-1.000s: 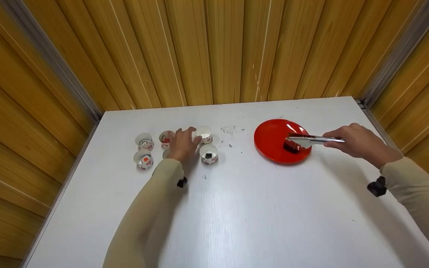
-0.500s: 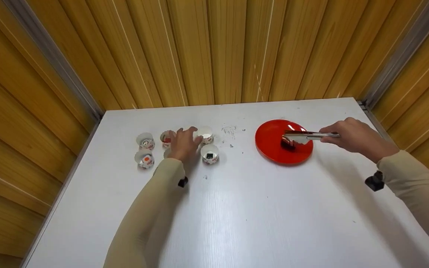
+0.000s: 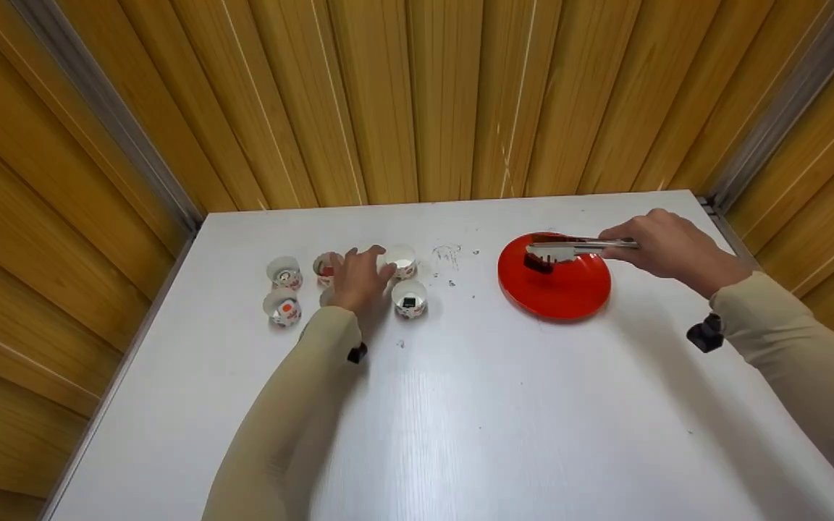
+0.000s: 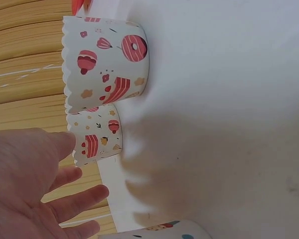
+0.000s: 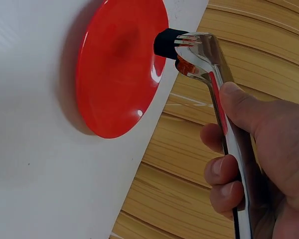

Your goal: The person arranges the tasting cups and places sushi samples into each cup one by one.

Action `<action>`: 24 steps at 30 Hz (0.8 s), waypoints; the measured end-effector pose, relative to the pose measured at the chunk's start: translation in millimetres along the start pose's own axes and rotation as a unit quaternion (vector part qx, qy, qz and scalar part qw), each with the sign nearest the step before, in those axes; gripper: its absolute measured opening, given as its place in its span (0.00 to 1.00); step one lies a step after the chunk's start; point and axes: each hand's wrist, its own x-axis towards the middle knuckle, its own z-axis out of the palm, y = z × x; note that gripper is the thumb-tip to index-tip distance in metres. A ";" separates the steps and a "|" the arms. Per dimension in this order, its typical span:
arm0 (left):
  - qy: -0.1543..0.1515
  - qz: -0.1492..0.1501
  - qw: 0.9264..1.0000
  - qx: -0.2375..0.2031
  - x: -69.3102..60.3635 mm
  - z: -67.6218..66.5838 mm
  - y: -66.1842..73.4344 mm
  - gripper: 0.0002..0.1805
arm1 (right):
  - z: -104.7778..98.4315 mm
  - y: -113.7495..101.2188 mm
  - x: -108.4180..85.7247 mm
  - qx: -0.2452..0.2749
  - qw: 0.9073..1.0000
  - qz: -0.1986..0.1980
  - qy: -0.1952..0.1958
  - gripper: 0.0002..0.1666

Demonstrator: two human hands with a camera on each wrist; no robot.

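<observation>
In the right wrist view my right hand [image 5: 269, 149] grips silver metal tongs [image 5: 229, 129]. Their tips clamp a small black piece [image 5: 165, 44] with an orange part beside it. Head view: the piece hangs over the left half of a red round plate [image 3: 558, 293]. My left hand [image 3: 359, 278] hovers among small printed paper cups, fingers spread and holding nothing. Seen from the left wrist, a near cup [image 4: 107, 59] stands before a farther cup [image 4: 95, 139]; a digit overlaps the farther rim, and contact cannot be judged.
Left of the left hand stand a back cup [image 3: 284, 275] and a front cup [image 3: 283, 309] with an orange-topped piece. Right of it is a cup [image 3: 409, 301] holding a black piece. The hand partly hides another cup. Wood-look panels [image 3: 439, 101] rise behind the white table [image 3: 446, 420].
My right hand has moved left and slightly away from me, carrying the tongs and black piece from the plate's right side to its left. My left hand has stayed nearly still.
</observation>
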 end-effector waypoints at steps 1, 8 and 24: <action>0.000 -0.001 1.000 -0.002 -0.2 0.3 0.2 0.24 | -0.4 -1.2 2.2 -0.002 1.000 -0.004 0.005 0.20; 0.000 0.001 1.000 -0.001 0.9 1.0 1.3 0.24 | -2.2 -12.2 17.3 -0.002 1.000 -0.014 0.022 0.19; 0.000 -0.012 1.000 0.007 -1.0 -1.4 5.4 0.24 | -4.0 -53.4 55.8 0.042 0.999 -0.016 0.016 0.21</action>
